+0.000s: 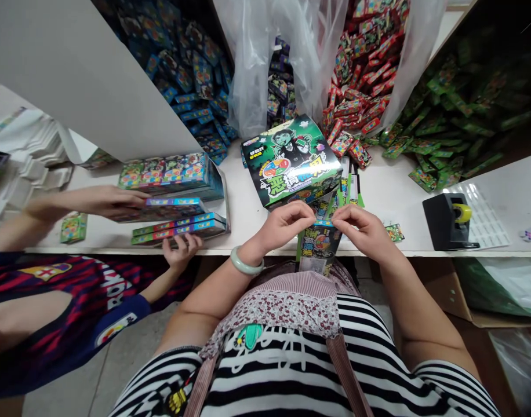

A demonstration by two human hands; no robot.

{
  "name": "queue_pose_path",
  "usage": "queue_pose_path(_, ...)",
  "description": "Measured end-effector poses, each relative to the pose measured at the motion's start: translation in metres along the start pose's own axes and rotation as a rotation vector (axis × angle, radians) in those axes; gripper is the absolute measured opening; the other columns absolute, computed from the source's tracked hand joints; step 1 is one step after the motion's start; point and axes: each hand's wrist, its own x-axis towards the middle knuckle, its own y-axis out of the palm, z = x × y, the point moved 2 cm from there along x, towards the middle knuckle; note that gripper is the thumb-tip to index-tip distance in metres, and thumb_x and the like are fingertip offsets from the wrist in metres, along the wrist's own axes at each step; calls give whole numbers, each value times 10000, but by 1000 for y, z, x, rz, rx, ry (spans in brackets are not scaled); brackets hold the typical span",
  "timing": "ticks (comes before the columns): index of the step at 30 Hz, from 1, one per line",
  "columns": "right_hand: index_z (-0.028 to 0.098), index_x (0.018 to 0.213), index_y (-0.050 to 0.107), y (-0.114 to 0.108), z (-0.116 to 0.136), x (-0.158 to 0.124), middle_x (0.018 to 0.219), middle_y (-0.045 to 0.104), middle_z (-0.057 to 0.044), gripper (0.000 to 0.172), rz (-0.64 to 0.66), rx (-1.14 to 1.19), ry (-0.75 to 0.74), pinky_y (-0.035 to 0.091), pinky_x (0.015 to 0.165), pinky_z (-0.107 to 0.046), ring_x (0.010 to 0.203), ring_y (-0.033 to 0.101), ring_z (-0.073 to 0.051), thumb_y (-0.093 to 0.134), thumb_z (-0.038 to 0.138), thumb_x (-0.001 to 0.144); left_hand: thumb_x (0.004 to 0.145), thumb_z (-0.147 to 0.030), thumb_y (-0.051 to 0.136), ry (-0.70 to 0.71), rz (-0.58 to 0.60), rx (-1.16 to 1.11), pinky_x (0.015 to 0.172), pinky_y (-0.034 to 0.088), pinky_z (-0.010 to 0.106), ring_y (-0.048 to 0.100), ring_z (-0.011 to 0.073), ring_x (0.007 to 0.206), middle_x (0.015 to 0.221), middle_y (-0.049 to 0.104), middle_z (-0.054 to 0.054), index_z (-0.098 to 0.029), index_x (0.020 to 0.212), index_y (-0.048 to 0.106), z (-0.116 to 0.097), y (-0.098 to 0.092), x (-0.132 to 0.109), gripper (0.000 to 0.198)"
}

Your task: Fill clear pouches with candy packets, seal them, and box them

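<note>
My left hand [286, 225] and my right hand [363, 229] meet at the table's front edge, each pinching the top of a small green printed packet [317, 246] that hangs down between them. Just behind the hands stands a green display box [291, 159] with a cartoon figure on it, tilted toward me. A pale green bangle [244, 263] circles my left wrist.
A co-worker at left, in a striped red-and-blue shirt [74, 307], handles blue flat boxes [178, 217] on the white table [391, 191]. Piles of blue [191, 75], red [361, 81] and green packets [443, 127] fill the back. A black tape dispenser [448, 221] stands right.
</note>
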Motion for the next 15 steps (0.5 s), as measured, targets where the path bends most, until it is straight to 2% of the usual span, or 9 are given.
queue_pose_path(3, 253, 872, 650, 2, -4, -6, 981, 704, -53, 105, -7, -79, -80, 511, 871, -394, 957, 646, -215, 673, 350, 906, 914, -359, 685, 29, 59, 58, 771, 536, 292, 677, 173, 885, 941, 713, 80, -192, 890, 721, 3, -2, -6, 173)
queue_pose_path(5, 260, 886, 652, 9, -7, -11, 1007, 704, -60, 75, -48, -130, -103, 515, 885, -420, 974, 645, -227, 675, 330, 900, 894, -348, 707, 28, 60, 106, 740, 537, 275, 679, 175, 895, 965, 714, 81, -197, 940, 721, 8, -1, -10, 159)
queue_pose_path(8, 252, 904, 649, 21, -10, -17, 991, 698, -73, 73, -153, -131, -81, 532, 831, -402, 963, 646, -222, 609, 308, 931, 897, -362, 695, -7, -31, 127, 697, 527, 254, 663, 157, 850, 970, 706, 65, -204, 1010, 703, 16, 3, -13, 195)
queue_pose_path(10, 251, 1003, 663, 21, -15, -20, 1079, 699, -87, 118, -150, -72, -55, 544, 815, -375, 1042, 643, -221, 595, 317, 934, 895, -361, 693, -2, -74, 125, 720, 526, 266, 652, 158, 849, 949, 699, 59, -208, 1021, 704, 18, 3, -13, 198)
queue_pose_path(13, 260, 1213, 651, -4, -41, -21, 1229, 682, -86, 313, -67, -5, 40, 548, 868, -368, 1115, 637, -218, 625, 328, 908, 884, -326, 704, 21, -112, 135, 736, 511, 278, 638, 164, 848, 885, 683, 51, -205, 932, 715, 19, -1, -11, 131)
queue_pose_path(14, 256, 1239, 653, -20, -54, -22, 1221, 689, -84, 351, -83, -29, 101, 543, 880, -374, 1082, 649, -216, 637, 317, 894, 878, -319, 709, 16, -135, 138, 728, 504, 273, 634, 159, 835, 866, 677, 44, -203, 900, 714, 19, -2, -11, 118)
queue_pose_path(15, 240, 1208, 679, -38, -68, -23, 1152, 709, -81, 328, -172, -91, 175, 538, 869, -376, 1011, 663, -212, 631, 295, 888, 870, -315, 714, 6, -164, 138, 717, 496, 265, 630, 153, 823, 855, 673, 37, -201, 879, 711, 20, -4, -10, 114)
